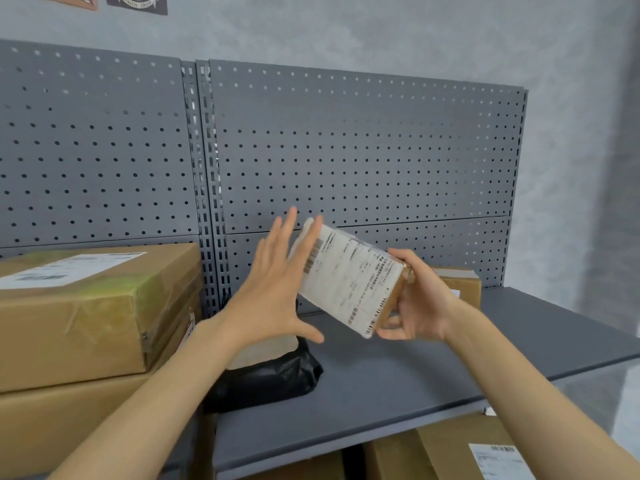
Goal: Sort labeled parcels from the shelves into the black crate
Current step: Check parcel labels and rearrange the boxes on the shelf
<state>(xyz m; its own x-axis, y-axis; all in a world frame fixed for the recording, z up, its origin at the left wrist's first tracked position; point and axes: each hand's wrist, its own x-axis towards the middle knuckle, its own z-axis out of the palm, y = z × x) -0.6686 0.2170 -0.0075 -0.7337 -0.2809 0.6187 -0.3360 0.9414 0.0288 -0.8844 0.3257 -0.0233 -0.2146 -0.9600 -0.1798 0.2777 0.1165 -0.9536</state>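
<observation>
A small brown parcel (pixel 349 278) with a white shipping label hangs tilted above the grey shelf (pixel 398 368). My right hand (pixel 419 299) grips its right end, thumb on top and fingers underneath. My left hand (pixel 277 289) is spread flat with straight fingers, and its fingertips overlap the parcel's upper left corner. The black crate is not in view.
Two large brown boxes (pixel 86 306) are stacked at the left, the top one labeled. A black plastic bag parcel (pixel 270 375) lies on the shelf under my left hand. A small brown box (pixel 460 282) stands at the back right. More labeled boxes (pixel 467 452) sit on the shelf below.
</observation>
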